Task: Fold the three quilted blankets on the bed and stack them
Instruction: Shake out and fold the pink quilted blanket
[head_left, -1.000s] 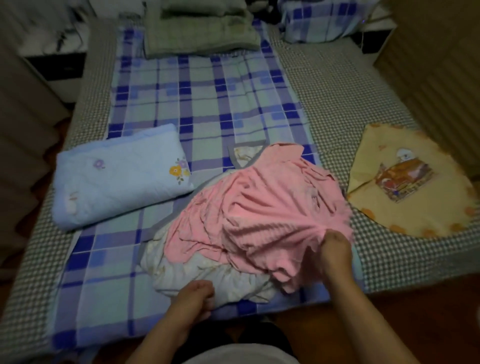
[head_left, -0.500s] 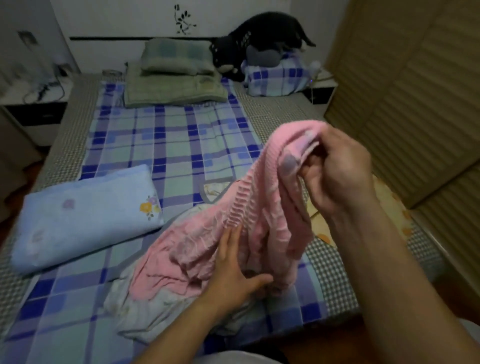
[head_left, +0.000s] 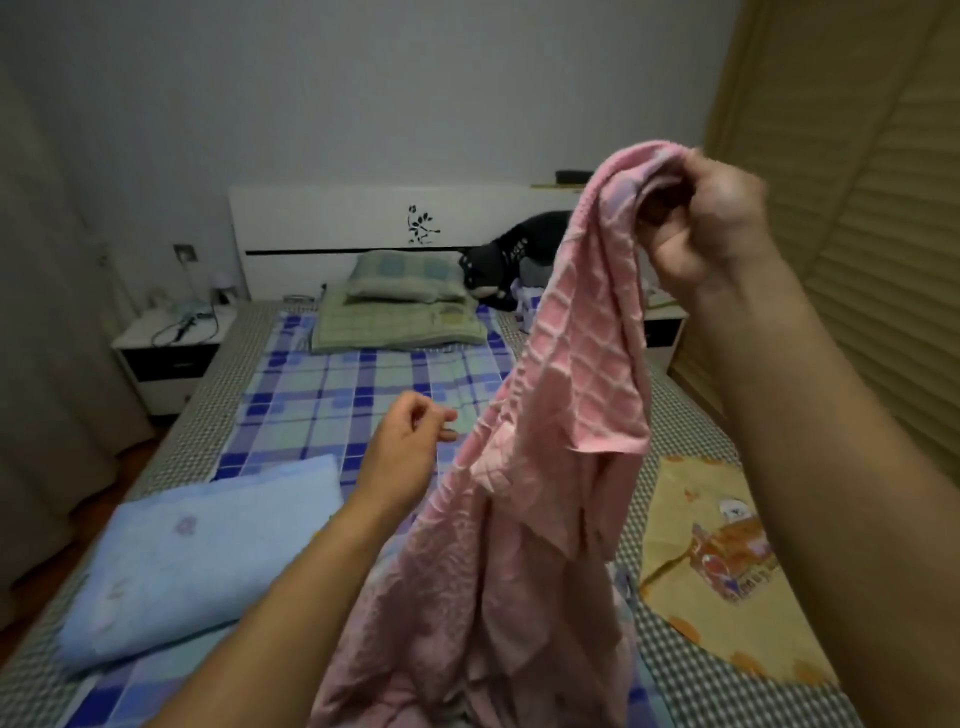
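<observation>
My right hand (head_left: 711, 228) grips one end of the pink quilted blanket (head_left: 524, 509) and holds it high above the bed; the rest hangs down in a bunched column to the mattress. My left hand (head_left: 402, 452) hovers left of the hanging cloth, fingers loosely curled, holding nothing and not touching it. A folded light blue blanket (head_left: 192, 561) lies on the bed at the left. A yellow blanket (head_left: 727, 571) with a cartoon print lies flat at the right, partly hidden by my right forearm.
The bed (head_left: 332, 410) carries a blue plaid sheet, with a green pillow (head_left: 400, 280) on a folded green cover and a black plush toy (head_left: 514, 254) near the headboard. A nightstand (head_left: 166, 353) stands at the left, and a louvred wardrobe (head_left: 857, 234) lines the right.
My right hand has lifted the pink blanket's end from bed level to high in the air. My left hand has come off the cloth and moved left. The camera has tilted up.
</observation>
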